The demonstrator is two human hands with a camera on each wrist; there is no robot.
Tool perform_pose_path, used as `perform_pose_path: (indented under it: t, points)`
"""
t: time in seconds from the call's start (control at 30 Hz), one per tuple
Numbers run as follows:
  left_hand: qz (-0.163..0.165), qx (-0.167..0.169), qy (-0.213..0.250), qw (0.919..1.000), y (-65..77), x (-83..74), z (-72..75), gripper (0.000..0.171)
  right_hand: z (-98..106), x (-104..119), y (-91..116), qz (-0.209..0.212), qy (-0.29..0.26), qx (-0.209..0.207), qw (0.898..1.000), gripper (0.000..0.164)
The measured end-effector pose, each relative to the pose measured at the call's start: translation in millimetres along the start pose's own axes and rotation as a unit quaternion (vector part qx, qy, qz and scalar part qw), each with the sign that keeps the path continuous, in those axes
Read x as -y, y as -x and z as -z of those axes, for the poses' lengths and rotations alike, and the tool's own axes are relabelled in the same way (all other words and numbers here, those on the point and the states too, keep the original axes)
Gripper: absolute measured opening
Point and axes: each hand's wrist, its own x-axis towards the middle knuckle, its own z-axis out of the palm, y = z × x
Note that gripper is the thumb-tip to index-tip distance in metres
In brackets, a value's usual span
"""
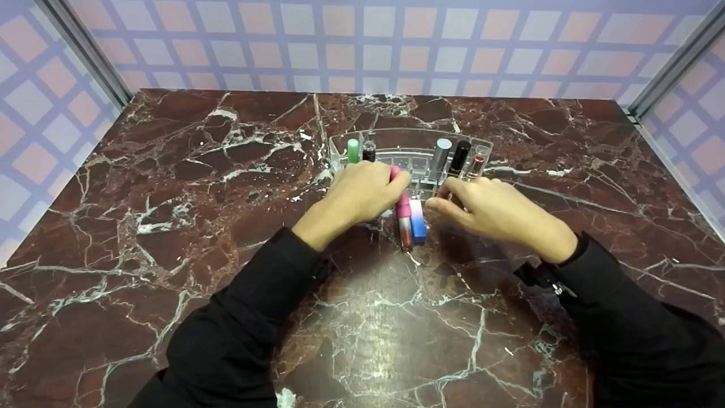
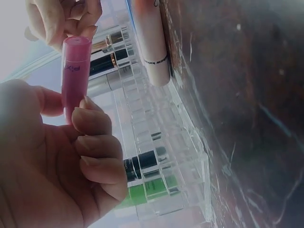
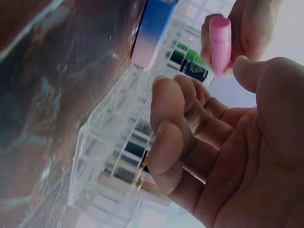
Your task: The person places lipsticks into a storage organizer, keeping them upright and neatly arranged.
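Observation:
My left hand point(image 1: 362, 190) pinches a bright pink cosmetic tube point(image 2: 76, 76) between thumb and fingers, above the near side of a clear organizer point(image 1: 408, 136). My right hand point(image 1: 493, 207) is close to the organizer's right part, fingers loosely bent and holding nothing. In the right wrist view the pink tube is just beyond my right fingers. Beneath it, in front of the organizer, a pale tube with an orange-red end point(image 2: 154, 61) lies beside a blue-to-pink box point(image 1: 418, 224). My left hand hides part of the organizer.
In the organizer's left part stand a green tube point(image 1: 353, 150) and a dark one point(image 1: 369, 151). On its right are a silver tube point(image 1: 440, 156), a black tube point(image 1: 460, 157) and a clear one with a reddish top point(image 1: 477, 164). A checked wall point(image 1: 362, 51) backs the marbled table point(image 1: 198, 226).

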Motion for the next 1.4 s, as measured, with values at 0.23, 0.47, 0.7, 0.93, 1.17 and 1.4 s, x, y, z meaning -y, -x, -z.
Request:
perform_pose_path:
  t: [0.23, 0.47, 0.7, 0.93, 1.17, 1.4]
  points:
    - [-0.049, 0.024, 0.042, 0.9976, 2.4, -10.4, -3.3, 0.046, -3.2, 6.5, 1.7, 0.016, -0.01, 0.008, 1.0, 0.038]
    - [-0.07, 0.016, 0.047, 0.9963, 3.3, -17.2, -7.9, 0.048, -4.8, 10.2, 2.0, 0.035, -0.022, 0.029, 0.999, 0.038]
    - [-0.065, 0.011, 0.051, 0.9965, 2.0, -16.2, -10.5, 0.045, -4.2, 11.0, 1.9, 0.043, -0.031, 0.026, 0.998, 0.034]
    - [-0.049, 0.012, 0.054, 0.9973, 0.7, -17.7, -10.7, 0.039, -3.5, 10.6, 2.3, 0.033, -0.037, 0.024, 0.998, 0.032]
    - [-0.05, 0.007, 0.073, 0.9961, 1.4, -18.1, -12.4, 0.039, -4.6, 11.4, 1.4, 0.037, -0.061, 0.02, 0.997, 0.031]
    - [-0.05, -0.004, 0.071, 0.9962, 1.9, -17.2, -12.4, 0.038, -5.0, 12.2, 1.2, 0.052, -0.071, 0.02, 0.996, 0.028]
